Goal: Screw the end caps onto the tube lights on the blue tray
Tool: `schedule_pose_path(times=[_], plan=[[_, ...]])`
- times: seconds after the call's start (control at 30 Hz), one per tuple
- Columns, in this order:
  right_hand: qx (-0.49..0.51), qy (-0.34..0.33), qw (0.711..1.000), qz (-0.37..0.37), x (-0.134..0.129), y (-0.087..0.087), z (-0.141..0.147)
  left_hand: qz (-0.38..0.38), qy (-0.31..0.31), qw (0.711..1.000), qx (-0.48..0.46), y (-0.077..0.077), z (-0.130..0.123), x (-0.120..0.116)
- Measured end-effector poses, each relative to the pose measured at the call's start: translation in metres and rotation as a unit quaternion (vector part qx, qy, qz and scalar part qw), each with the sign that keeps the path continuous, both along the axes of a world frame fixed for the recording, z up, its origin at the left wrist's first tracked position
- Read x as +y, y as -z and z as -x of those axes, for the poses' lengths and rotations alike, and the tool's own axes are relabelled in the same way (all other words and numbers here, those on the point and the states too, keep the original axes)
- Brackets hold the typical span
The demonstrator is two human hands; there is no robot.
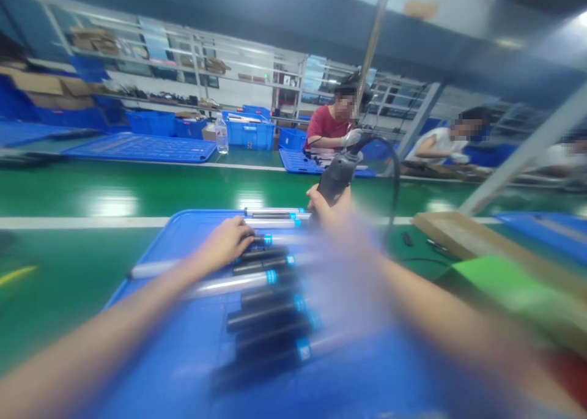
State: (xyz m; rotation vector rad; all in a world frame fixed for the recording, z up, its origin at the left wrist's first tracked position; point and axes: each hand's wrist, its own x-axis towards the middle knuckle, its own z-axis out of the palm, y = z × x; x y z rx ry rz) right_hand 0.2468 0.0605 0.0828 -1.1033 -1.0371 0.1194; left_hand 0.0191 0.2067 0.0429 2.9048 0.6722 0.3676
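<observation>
My right hand (332,208) is wrapped round a dark power screwdriver (338,177) that hangs from above with a black cable. On a blue plastic tray (183,229) lie several black and silver tubes with light blue labels, side by side in a column. My left hand (232,240) rests at the left ends of the far tubes, its fingers curled on the black end of one tube (261,240). The nearer tubes (270,318) are blurred, and the screwdriver's tip is hidden behind my right hand.
A cardboard box (458,235) and a green sheet (504,281) lie to the right. Across the green table (114,186) are a water bottle (222,135), blue bins and several people. A slanted post (518,144) stands at the right.
</observation>
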Motion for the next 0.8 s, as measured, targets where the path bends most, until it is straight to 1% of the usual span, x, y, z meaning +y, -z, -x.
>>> schedule_pose_path(times=[0.1, 0.2, 0.3, 0.4, 0.6, 0.7, 0.8], plan=[[-0.005, -0.009, 1.000, 0.003, 0.000, 0.003, 0.001, 0.053, -0.015, 0.998, -0.007, -0.001, 0.015, 0.007], [-0.006, -0.029, 1.000, -0.007, 0.007, 0.005, 0.007, 0.151, -0.049, 0.987, 0.019, -0.006, 0.028, 0.009], [0.000, -0.056, 0.998, -0.028, 0.020, 0.004, 0.020, 0.216, -0.038, 0.975, 0.012, -0.010, 0.034, 0.006], [-0.008, -0.100, 0.994, -0.033, 0.036, 0.001, 0.040, 0.221, -0.015, 0.975, -0.017, -0.009, 0.037, 0.003], [-0.020, -0.176, 0.984, -0.024, 0.059, 0.002, 0.077, 0.216, 0.006, 0.976, -0.039, -0.002, 0.041, 0.009], [-0.013, -0.191, 0.981, -0.022, 0.065, 0.005, 0.087, 0.218, 0.029, 0.975, -0.037, 0.002, 0.038, 0.006], [-0.012, -0.189, 0.982, -0.027, 0.068, 0.008, 0.091, 0.231, 0.047, 0.972, -0.027, 0.003, 0.033, 0.002]])
